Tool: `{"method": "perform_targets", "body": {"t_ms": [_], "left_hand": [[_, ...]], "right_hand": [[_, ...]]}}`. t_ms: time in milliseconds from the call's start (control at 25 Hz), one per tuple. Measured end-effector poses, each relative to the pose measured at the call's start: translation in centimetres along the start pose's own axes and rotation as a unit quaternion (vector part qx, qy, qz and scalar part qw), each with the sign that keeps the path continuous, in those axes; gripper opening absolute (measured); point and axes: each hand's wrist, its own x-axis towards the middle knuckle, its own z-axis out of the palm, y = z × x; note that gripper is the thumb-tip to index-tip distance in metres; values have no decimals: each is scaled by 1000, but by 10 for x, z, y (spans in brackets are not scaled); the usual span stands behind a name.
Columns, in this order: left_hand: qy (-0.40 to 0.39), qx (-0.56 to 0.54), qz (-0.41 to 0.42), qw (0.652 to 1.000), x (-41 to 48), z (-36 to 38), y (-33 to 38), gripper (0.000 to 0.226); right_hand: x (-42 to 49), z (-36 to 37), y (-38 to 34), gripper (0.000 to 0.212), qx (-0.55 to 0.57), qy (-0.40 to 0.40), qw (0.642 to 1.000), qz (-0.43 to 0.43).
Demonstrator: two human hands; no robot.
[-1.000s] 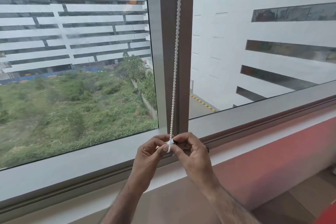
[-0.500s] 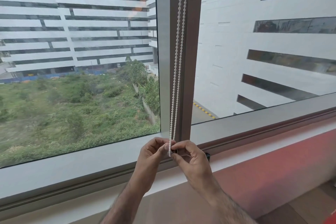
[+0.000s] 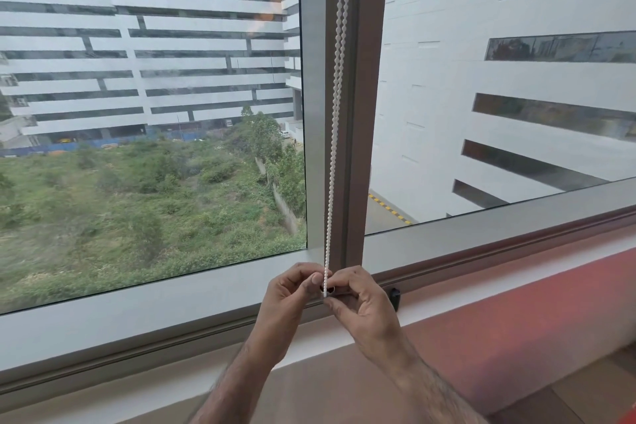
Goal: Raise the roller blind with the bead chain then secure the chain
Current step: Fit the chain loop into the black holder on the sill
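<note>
Where the vertical mullion (image 3: 347,107) meets the lower window frame (image 3: 172,299), two bare hands sit close together, both pinched on the bottom of the chain (image 3: 335,120). Left hand (image 3: 292,296): thumb and forefinger nipped on the strand from the left. Right hand (image 3: 364,303): fingertips closed on it from the right, just below. Chain is white, small round plastic-looking beads, two strands hanging nearly straight down the front of the mullion, side by side, merging at the hands. A small dark part (image 3: 329,290) shows between the fingers at the loop's end; cannot tell what it is. One small black clip-like piece (image 3: 394,298) sits on the frame just right of the right hand. Frame is smooth grey metal, two glass panes. Sill ledge below is pale, wall under it reddish. Blind itself is out of view.
</note>
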Motion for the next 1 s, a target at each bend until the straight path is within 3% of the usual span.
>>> {"method": "perform_targets", "body": {"t_ms": [280, 520, 800, 1000], "left_hand": [[-34, -14, -24, 999, -6, 1, -4, 55], [-87, 60, -53, 993, 6, 8, 2, 37], [-124, 33, -70, 989, 9, -2, 8, 36], [-103, 35, -59, 992, 9, 4, 4, 32]], "right_hand": [[2, -1, 13, 18, 40, 41, 998, 40], [1, 11, 22, 18, 185, 85, 976, 83], [-5, 14, 15, 17, 202, 102, 972, 60], [-6, 15, 13, 21, 256, 123, 953, 105]]}}
